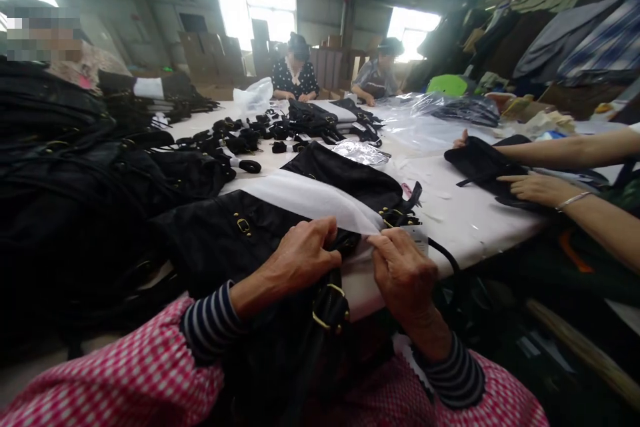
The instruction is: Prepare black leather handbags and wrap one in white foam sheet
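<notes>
A black bag with a small brass buckle lies before me at the table edge, its strap with gold rings hanging toward my lap. Across it spreads a white sheet, thin like foam or tissue. My left hand is closed on the bag's edge near the strap. Beside it, my right hand pinches the corner of the white sheet between thumb and fingers. A black flap lies beyond the sheet, and a white tag shows just behind my right hand.
Black bags are heaped at left. Bundled straps and stacked bags lie farther back on the white table. At right a co-worker's hands handle a black piece. Clear plastic bags lie behind; people sit across.
</notes>
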Demonstrator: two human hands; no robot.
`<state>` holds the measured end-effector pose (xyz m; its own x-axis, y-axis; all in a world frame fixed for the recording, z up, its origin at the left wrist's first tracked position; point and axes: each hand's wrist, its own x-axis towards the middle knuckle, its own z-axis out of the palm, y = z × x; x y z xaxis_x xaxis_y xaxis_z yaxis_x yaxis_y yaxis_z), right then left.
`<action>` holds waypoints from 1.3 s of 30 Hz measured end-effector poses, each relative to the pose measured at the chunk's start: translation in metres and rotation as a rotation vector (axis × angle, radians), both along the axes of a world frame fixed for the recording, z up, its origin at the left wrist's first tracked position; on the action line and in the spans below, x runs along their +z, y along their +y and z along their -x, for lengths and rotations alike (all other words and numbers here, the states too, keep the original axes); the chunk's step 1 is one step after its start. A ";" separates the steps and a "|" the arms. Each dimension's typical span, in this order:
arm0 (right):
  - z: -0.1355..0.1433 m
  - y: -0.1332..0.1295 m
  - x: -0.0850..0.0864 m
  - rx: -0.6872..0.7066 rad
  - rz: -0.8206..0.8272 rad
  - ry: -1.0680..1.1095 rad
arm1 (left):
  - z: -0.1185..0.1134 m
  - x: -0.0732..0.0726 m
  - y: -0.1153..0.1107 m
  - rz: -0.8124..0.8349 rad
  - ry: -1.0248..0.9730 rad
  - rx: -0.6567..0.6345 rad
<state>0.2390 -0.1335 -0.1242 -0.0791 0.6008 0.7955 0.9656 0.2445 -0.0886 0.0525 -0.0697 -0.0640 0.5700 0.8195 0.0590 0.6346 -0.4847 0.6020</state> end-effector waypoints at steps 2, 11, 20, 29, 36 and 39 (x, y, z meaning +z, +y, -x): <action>0.001 0.001 0.002 -0.017 -0.001 -0.010 | 0.000 0.001 -0.002 -0.055 -0.013 0.006; 0.007 0.012 -0.001 -0.056 -0.036 -0.003 | 0.007 0.003 0.007 0.130 -0.290 0.063; 0.016 0.003 -0.004 -0.016 -0.122 0.020 | 0.003 -0.016 0.005 0.230 -0.375 0.130; 0.017 -0.010 -0.012 -0.062 0.005 0.192 | 0.002 -0.022 -0.006 0.171 -0.259 0.102; 0.053 -0.014 -0.014 0.218 -0.044 0.389 | 0.004 -0.023 -0.007 0.272 -0.500 0.079; 0.063 -0.010 -0.013 0.293 -0.004 0.475 | 0.013 -0.017 -0.006 0.283 -0.406 0.040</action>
<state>0.1762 -0.1431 -0.1373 0.1252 0.6042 0.7870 0.7112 0.4984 -0.4958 0.0393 -0.0754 -0.0807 0.5145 0.8565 0.0416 0.3362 -0.2461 0.9091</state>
